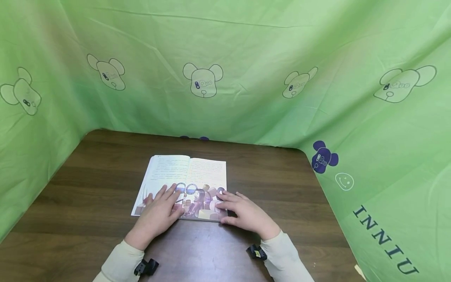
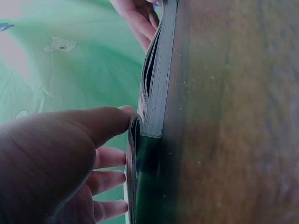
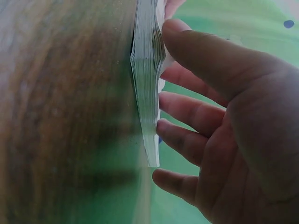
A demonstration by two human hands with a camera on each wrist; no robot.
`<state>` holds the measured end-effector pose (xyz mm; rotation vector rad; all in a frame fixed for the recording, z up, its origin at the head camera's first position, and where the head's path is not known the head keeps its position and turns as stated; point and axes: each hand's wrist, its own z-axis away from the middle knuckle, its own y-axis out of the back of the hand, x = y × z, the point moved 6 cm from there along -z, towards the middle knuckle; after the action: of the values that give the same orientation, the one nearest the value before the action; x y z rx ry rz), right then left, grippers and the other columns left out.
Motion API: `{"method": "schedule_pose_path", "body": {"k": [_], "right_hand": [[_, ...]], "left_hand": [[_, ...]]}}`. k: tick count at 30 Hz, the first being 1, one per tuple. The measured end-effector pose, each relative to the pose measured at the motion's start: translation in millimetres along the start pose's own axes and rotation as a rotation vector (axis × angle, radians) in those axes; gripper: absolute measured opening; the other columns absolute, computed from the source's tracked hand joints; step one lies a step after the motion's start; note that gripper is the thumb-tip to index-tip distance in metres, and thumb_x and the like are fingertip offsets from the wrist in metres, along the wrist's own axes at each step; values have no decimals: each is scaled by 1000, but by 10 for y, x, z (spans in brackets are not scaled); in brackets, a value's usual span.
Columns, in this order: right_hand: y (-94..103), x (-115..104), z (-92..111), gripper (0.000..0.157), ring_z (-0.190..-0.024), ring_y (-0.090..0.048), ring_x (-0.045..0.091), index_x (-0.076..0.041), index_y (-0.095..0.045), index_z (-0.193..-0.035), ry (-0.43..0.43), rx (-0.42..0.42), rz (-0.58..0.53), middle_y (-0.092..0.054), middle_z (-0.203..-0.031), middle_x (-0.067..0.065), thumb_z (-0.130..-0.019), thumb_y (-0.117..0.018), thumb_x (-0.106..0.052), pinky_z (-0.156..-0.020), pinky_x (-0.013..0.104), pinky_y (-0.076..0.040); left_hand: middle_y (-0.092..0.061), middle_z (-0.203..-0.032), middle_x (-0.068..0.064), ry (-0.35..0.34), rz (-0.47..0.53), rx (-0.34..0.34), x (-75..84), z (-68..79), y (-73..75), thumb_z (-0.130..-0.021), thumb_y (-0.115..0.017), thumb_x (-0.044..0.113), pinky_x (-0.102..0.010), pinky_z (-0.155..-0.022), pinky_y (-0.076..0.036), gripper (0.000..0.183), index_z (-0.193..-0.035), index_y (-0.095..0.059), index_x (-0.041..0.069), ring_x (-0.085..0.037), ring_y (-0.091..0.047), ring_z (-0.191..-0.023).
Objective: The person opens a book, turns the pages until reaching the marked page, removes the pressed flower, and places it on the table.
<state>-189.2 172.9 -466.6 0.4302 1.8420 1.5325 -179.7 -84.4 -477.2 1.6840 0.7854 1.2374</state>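
An open book [image 1: 208,170] lies on the wooden table, text on the upper part of both pages and a purple-pink picture below. My left hand [image 1: 158,213] rests on the lower left page with fingers spread, its thumb near the spine. On the lower right page's outer edge, my right hand [image 1: 246,213] lays its fingertips, the thumb at the bottom corner. In the left wrist view, the left thumb [image 2: 107,122] touches the pages where they curve at the spine. The right wrist view shows the thick page block [image 3: 148,88] edge-on beside the right fingers [image 3: 191,112].
The dark brown table [image 1: 275,176] extends around the book on all sides. A green curtain [image 1: 246,47] printed with bear heads surrounds the table at the back and both sides. Black wrist cameras [image 1: 146,267] are strapped over the pale sleeves [image 1: 287,256].
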Motion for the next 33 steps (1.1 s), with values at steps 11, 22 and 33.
{"method": "schedule_pose_path", "body": {"k": [11, 22, 33], "right_hand": [[49, -35, -2, 12, -142, -49, 33, -19, -78, -106, 67, 25, 22, -62, -144, 8, -96, -72, -21, -113, 60, -39], [75, -34, -36, 4, -135, -57, 32, -16, -63, -98, 33, 94, -17, -68, -137, 9, -100, -62, -12, -110, 53, -46], [143, -68, -48, 12, -97, -73, 11, -15, -66, -113, 13, 233, 65, -75, -109, -7, -102, -64, -18, -84, 35, -59]], "left_hand": [[-49, -155, -18, -93, -1, 52, 105, 3, 17, -94, -74, 31, -75, -108, -34, 46, -134, -67, 9, -47, -40, -145], [-43, -161, -13, -112, 44, -57, 176, 29, -38, -95, -72, 41, -78, -111, -25, 43, -133, -71, 23, -46, -27, -152], [-44, -160, -10, -75, 44, -35, 128, 10, -88, -87, -77, 51, -76, -111, -27, 51, -131, -73, 25, -43, -29, -152]]}}
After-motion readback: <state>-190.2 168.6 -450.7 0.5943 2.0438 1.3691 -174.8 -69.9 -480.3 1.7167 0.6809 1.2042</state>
